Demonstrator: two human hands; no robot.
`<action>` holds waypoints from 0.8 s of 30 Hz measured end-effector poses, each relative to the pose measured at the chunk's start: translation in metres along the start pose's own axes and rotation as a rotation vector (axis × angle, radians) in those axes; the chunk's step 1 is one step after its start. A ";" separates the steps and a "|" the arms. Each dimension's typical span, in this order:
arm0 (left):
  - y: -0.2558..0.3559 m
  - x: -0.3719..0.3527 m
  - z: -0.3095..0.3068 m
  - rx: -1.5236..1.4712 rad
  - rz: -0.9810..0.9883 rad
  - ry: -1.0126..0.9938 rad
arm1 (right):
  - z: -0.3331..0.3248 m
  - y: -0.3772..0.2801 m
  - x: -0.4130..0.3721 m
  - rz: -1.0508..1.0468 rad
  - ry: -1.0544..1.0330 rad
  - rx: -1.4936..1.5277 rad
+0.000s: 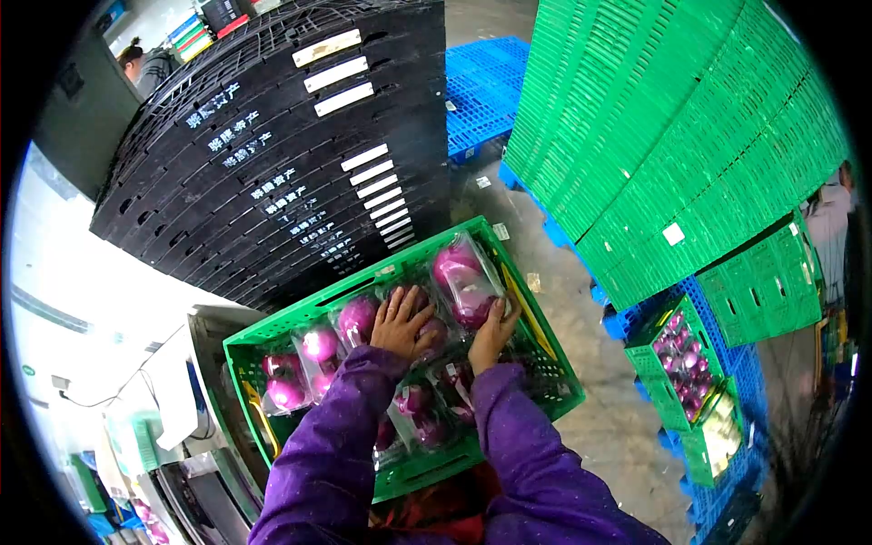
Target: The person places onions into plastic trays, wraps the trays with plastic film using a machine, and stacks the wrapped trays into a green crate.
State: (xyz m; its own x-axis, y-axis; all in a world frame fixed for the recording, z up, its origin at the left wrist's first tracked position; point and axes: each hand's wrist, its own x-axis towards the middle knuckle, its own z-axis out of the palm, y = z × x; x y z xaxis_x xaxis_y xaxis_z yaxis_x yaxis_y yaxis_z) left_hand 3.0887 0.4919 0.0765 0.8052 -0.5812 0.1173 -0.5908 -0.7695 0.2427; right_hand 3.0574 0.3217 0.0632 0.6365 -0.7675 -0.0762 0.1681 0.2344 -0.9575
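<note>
A green crate (pixel 238 363) in front of me holds several clear-wrapped packs of red onions, set in rows. My left hand (pixel 401 329) lies with fingers spread on a pack in the middle of the far row. At that row's right end, my right hand (pixel 493 334) grips the near end of a tilted pack of red onions (pixel 461 277), its thumb against the wrap. More onion packs (pixel 420 413) sit in the near row, partly hidden by my purple sleeves.
Beyond the crate rises a tall stack of black crates (pixel 272 173). Stacked green crates (pixel 654 118) stand on blue pallets at the right. A green crate of loose red onions (pixel 683 354) rests on a blue pallet (pixel 749 409). A person (pixel 145 68) is at the far left.
</note>
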 end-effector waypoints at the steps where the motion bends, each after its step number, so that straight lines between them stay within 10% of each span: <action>1: 0.000 -0.002 -0.001 -0.003 0.003 0.009 | 0.000 0.005 0.001 0.081 0.044 0.029; 7: -0.002 -0.005 0.007 -0.044 0.031 0.080 | -0.009 0.013 0.004 0.555 0.123 0.159; 11: -0.005 0.002 0.011 -0.071 0.069 0.194 | -0.018 0.055 0.032 0.421 0.013 -0.079; 16: 0.000 0.004 0.004 -0.156 0.092 0.264 | -0.018 0.009 0.022 0.754 -0.283 0.175; 22: -0.009 -0.058 -0.014 -0.225 -0.051 0.076 | -0.087 0.050 0.029 0.130 -0.336 -0.371; 24: -0.019 -0.127 -0.095 -0.291 -0.168 0.384 | -0.052 -0.016 0.019 0.480 -0.118 -0.442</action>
State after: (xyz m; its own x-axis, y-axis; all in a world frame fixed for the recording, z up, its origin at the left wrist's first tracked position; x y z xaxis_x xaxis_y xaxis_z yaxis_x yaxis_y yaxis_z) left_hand 3.0022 0.6056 0.1483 0.8806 -0.2748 0.3860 -0.4573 -0.7063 0.5404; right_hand 3.0275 0.2723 0.0624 0.6462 -0.5620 -0.5163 -0.4637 0.2481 -0.8505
